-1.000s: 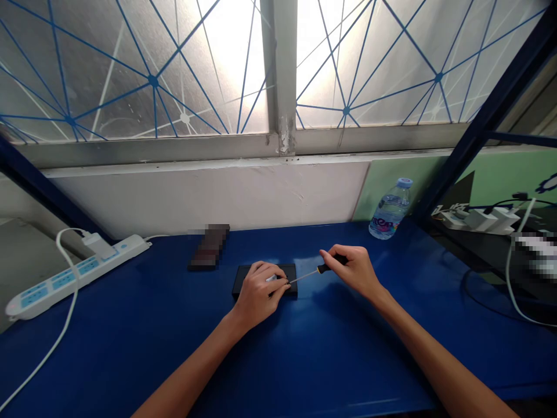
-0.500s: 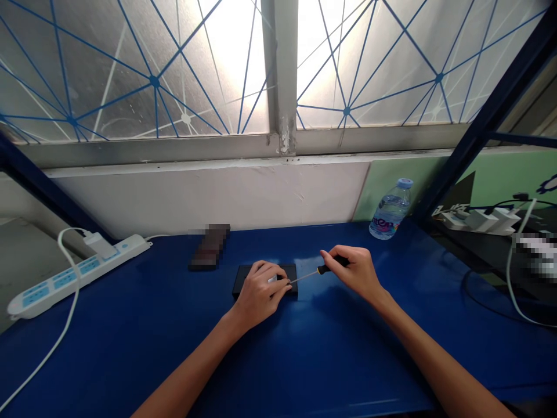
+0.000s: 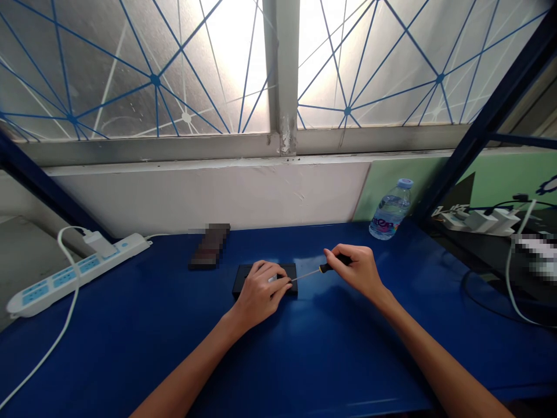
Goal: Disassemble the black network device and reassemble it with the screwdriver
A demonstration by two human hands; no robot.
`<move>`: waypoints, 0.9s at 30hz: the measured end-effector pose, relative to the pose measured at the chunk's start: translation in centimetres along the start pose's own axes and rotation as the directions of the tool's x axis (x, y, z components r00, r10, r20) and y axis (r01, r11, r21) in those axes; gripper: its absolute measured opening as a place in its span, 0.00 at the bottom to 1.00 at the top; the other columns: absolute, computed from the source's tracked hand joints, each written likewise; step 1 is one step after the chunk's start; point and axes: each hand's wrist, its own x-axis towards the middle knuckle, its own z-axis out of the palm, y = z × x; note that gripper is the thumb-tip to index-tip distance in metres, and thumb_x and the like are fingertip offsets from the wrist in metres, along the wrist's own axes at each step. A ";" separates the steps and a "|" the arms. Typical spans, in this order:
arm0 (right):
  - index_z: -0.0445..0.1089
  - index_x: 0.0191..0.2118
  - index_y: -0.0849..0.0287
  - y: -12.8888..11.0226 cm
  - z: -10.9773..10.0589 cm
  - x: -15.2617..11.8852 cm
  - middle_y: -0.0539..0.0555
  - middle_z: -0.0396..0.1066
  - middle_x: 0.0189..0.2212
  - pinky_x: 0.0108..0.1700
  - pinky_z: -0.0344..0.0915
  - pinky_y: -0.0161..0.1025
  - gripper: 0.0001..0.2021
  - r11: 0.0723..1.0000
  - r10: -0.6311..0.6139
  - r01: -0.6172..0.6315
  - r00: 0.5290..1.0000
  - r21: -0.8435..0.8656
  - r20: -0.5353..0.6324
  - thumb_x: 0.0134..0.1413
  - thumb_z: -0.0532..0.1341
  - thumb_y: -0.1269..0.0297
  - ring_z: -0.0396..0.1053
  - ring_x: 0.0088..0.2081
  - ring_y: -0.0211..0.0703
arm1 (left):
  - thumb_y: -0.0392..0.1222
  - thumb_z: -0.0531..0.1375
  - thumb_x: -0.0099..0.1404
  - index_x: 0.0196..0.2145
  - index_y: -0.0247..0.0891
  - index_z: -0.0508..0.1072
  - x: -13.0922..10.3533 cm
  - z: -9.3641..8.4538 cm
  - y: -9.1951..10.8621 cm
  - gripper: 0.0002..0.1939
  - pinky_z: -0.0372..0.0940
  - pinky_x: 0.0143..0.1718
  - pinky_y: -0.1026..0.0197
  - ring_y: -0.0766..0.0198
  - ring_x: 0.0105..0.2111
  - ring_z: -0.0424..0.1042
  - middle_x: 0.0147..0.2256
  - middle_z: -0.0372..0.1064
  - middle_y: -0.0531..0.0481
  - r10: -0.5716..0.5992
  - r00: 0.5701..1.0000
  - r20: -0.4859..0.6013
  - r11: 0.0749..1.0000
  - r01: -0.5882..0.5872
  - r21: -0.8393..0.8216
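Just below the frame's centre, the left hand [image 3: 262,288] rests over a black box [image 3: 241,280] on the bench [image 3: 130,348], its grip unclear; rightward, the right hand [image 3: 357,268] grasps a screwdriver [image 3: 324,267] pointing boxward.

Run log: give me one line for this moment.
left hand: on black box | right hand: gripping screwdriver | shaft: angled toward box | bottle: table's back right

A power strip [image 3: 80,271] is lying at the left edge of the table [image 3: 130,325], a box [image 3: 240,277] is resting mid-table with a screwdriver [image 3: 324,268] to its right, and a bottle [image 3: 390,210] is standing back right.
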 end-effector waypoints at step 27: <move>0.67 0.19 0.60 -0.1 0.9 -0.4 0.47 0.60 0.15 0.24 0.50 0.35 0.20 0.992 -0.119 0.117 0.991 -0.039 -0.055 0.62 0.60 0.62 0.54 0.18 0.32 | 0.34 0.55 0.73 0.36 0.36 0.77 -0.3 0.2 -0.1 0.11 0.67 0.44 0.52 0.57 0.41 0.74 0.38 0.76 0.45 -0.004 1.000 0.017 0.999 0.003 0.031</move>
